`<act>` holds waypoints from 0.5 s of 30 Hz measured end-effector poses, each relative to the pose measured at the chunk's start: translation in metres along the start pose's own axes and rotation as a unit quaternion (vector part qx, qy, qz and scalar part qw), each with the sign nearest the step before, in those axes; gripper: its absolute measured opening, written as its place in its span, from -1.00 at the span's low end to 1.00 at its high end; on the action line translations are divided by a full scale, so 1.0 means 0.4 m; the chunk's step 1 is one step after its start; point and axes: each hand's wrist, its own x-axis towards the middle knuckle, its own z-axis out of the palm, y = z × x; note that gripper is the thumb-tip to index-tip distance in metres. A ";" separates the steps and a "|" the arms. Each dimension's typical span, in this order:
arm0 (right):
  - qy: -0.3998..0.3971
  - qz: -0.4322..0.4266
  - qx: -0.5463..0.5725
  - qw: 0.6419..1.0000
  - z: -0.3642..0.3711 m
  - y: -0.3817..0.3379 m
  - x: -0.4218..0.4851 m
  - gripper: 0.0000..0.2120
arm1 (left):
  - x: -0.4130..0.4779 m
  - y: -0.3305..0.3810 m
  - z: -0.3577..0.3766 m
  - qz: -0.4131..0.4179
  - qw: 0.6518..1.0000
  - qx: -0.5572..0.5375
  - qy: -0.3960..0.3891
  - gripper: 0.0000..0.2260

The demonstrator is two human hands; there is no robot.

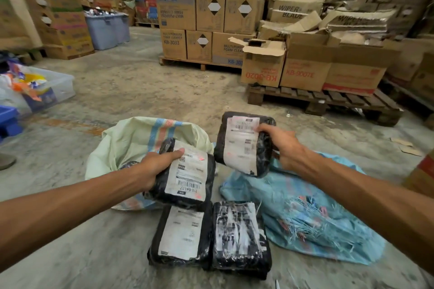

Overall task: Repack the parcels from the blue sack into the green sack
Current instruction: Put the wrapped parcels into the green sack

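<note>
My left hand (155, 166) grips a black parcel with a white label (187, 176), held just right of the pale green sack (131, 143), whose mouth gapes open on the floor. My right hand (279, 143) grips a second black labelled parcel (242, 145) in the air above the crumpled blue sack (305, 213), which lies flat at the right. Two more black parcels rest side by side on the concrete near me: one with a clean label (180, 234) and one with a torn label (239, 237). Something dark shows inside the green sack.
Wooden pallets (328, 101) stacked with cardboard boxes (263, 63) stand behind the sacks. Clear plastic tubs with colourful items (35, 87) sit at the left, with a blue crate (9, 119) beside them. A red-and-brown box (422, 176) is at the right edge.
</note>
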 end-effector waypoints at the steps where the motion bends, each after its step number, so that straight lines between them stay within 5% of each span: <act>1: -0.031 0.007 0.061 0.998 0.007 -0.025 0.022 -0.64 | 0.012 0.027 -0.018 0.011 1.000 -0.025 0.006 -0.59; 6: -0.073 0.026 0.222 0.972 0.081 -0.067 0.128 -0.55 | 0.061 0.101 -0.091 0.053 0.992 -0.085 0.078 -0.56; 9: 0.015 0.059 0.182 0.981 0.176 -0.024 0.180 -0.48 | 0.107 0.101 -0.148 0.052 0.986 -0.109 0.113 -0.55; 15: 0.044 0.094 0.039 0.994 0.384 0.099 0.240 -0.54 | 0.247 0.011 -0.258 -0.023 0.982 -0.094 0.161 -0.60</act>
